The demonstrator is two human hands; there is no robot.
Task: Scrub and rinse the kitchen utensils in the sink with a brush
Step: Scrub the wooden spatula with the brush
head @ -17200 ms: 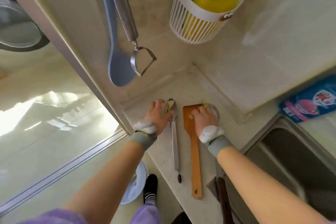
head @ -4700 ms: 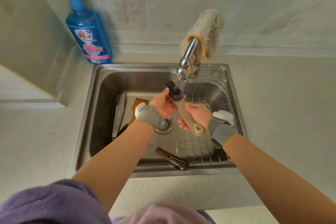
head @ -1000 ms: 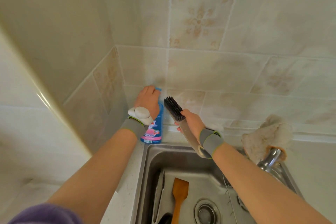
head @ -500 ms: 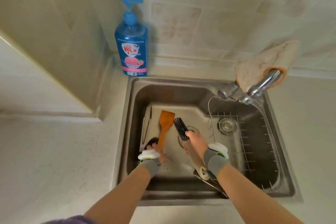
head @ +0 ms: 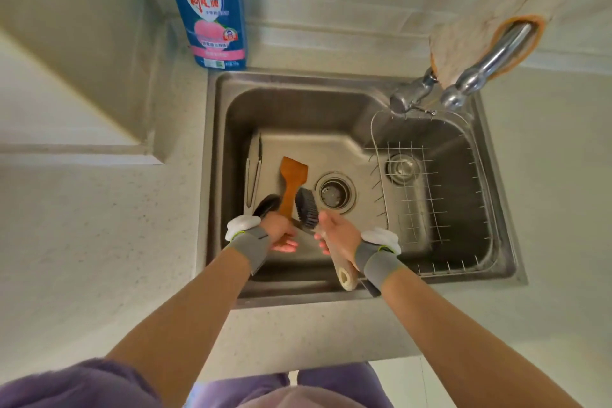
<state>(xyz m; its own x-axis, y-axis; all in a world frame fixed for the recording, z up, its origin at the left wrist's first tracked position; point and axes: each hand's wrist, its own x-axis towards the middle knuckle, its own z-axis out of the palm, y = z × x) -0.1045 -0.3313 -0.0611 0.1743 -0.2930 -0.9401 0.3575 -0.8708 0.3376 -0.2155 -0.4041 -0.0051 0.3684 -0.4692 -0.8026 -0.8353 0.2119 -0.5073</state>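
Note:
In the steel sink [head: 215,175], my left hand [head: 280,234] is closed around the lower end of a wooden spatula [head: 293,172], whose blade points toward the back wall. My right hand [head: 339,237] grips a beige-handled scrub brush [head: 306,212]. Its dark bristle head sits just right of the spatula handle, close to it. Metal tongs [head: 254,172] lie along the sink's left wall. A dark spoon head [head: 267,204] shows beside my left wrist. No water runs from the faucet [head: 480,71].
A blue dish soap bottle [head: 212,10] stands on the counter at the sink's back left corner. A beige cloth [head: 480,26] hangs over the faucet. A wire rack [head: 427,195] fills the sink's right half, and the drain [head: 335,192] lies mid-basin.
Since a second ago both hands have dropped from the soap bottle into the sink. In the last half second the brush head moved next to the spatula handle, which my left hand has gripped.

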